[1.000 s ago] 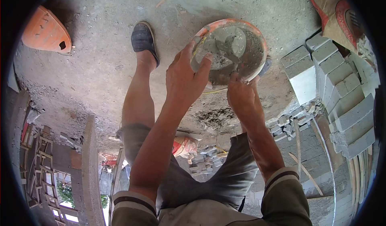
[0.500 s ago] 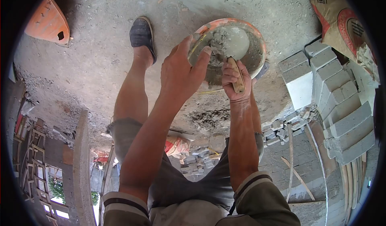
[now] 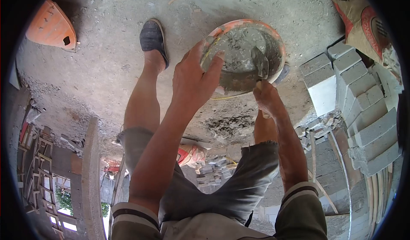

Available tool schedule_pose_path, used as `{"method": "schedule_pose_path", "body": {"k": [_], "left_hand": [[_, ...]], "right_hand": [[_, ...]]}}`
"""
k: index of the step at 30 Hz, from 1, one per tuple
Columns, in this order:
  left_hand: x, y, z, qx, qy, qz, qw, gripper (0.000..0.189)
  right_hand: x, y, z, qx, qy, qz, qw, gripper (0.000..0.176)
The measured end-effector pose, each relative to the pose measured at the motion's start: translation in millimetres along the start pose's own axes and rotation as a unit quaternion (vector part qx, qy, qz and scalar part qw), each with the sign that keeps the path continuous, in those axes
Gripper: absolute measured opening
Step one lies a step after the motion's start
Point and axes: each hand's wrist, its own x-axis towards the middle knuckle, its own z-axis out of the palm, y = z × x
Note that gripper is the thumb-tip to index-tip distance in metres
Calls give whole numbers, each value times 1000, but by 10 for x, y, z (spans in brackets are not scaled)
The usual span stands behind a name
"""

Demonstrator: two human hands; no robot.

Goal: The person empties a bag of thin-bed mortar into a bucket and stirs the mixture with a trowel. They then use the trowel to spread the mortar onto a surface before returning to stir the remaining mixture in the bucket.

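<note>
An orange-rimmed round basin holds wet grey mortar and sits on the ground between my feet. My left hand grips the basin's left rim, thumb and fingers apart around its edge. In my right hand, closed around its handle, is a trowel. The blade points away from me over the right part of the basin, beside the mortar, with grey mortar stuck on it. My right palm hides most of the handle.
Grey blocks are stacked at the right, below a cement bag. An orange container lies at the upper left. Spilled mortar lies on the ground near my legs. A long plank stands at the lower left.
My right hand has moved right and slightly toward me, and turned over with the trowel. The blade has left the mortar's middle for the basin's right side. My left hand has barely moved.
</note>
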Motion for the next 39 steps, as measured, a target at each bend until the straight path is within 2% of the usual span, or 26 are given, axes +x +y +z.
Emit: {"method": "schedule_pose_path", "body": {"k": [2, 3, 4, 5, 7, 8, 10, 11, 13, 14, 16, 19, 20, 22, 23, 24, 25, 26, 27, 28, 29, 30, 31, 33, 36, 39], "left_hand": [[-6, 34, -30, 3, -1, -18, 1000, 62], [3, 19, -38, 5, -1, -19, 1000, 62], [0, -3, -39, 5, 1, -25, 1000, 62], [9, -19, -33, 3, 3, -29, 1000, 62], [38, -59, -18, 17, 25, 5, 1000, 59], [48, -71, -16, 32, 46, 37, 998, 57], [61, -66, -1, 23, 55, 31, 998, 57], [73, -61, 12, 15, 61, 25, 998, 57], [81, 5, 29, 12, 63, 8, 998, 57], [79, 29, 39, 10, 62, -8, 998, 57], [78, 40, 74, 14, 46, -26, 999, 60], [94, 9, 125, 25, 61, -15, 998, 61], [103, -9, 142, 31, 86, 12, 996, 58], [115, -33, 132, 22, 85, 6, 996, 59], [115, -32, 124, 12, 84, -2, 996, 60], [104, -13, 111, 10, 82, 1, 997, 60], [91, 15, 91, 7, 68, -15, 998, 61], [97, 41, 71, 4, 56, -29, 998, 62], [109, 51, 62, 3, 59, -24, 998, 62], [107, 44, 60, 7, 61, -14, 998, 63], [95, 31, 59, 12, 62, -6, 998, 63], [83, 38, 48, 12, 60, -8, 998, 63], [72, 62, 33, 11, 55, -15, 998, 64], [75, 60, 44, 9, 49, -15, 999, 64], [78, 10, 57, -2, 46, -4, 999, 65], [64, 39, 32, 3, 34, -20, 999, 65]], "right_hand": [[93, -45, 86, 70, -26, -1, 997, 24], [147, -374, -121, 215, -83, 169, 958, 24], [147, -578, -220, 348, -138, 334, 865, 24], [124, -608, -204, 349, -137, 335, 865, 24], [123, -636, -195, 508, -167, 313, 785, 26], [132, -647, -178, 508, -167, 312, 785, 26], [163, -634, -122, 663, -169, 320, 655, 29], [185, -592, -7, 661, -172, 318, 657, 29], [186, -566, 263, 889, -200, 222, 346, 29], [180, -599, 344, 889, -202, 224, 344, 29], [146, -772, 390, 964, -141, 138, 178, 34], [27, -873, 325, 981, -116, 86, 129, 37], [-4, -873, 258, 981, -117, 85, 129, 37], [-86, -804, 7, 965, -114, 88, 219, 36], [-96, -768, -157, 940, -116, 126, 294, 37], [-97, -809, -367, 940, -112, 125, 296, 37], [-86, -872, -587, 808, -103, 217, 538, 36], [-58, -882, -716, 607, -83, 289, 736, 35], [3, -843, -747, 464, -106, 266, 838, 28], [65, -843, -712, 464, -105, 263, 840, 28], [115, -860, -643, 189, -31, 178, 965, 28], [144, -899, -560, -104, 44, 76, 991, 31], [173, -959, -414, -102, 40, 80, 991, 31], [276, -1091, -93, -311, 30, 70, 947, 29], [162, -1196, 134, -337, 85, 55, 936, 31], [-58, -737, 236, -363, 31, 38, 931, 40]]}}
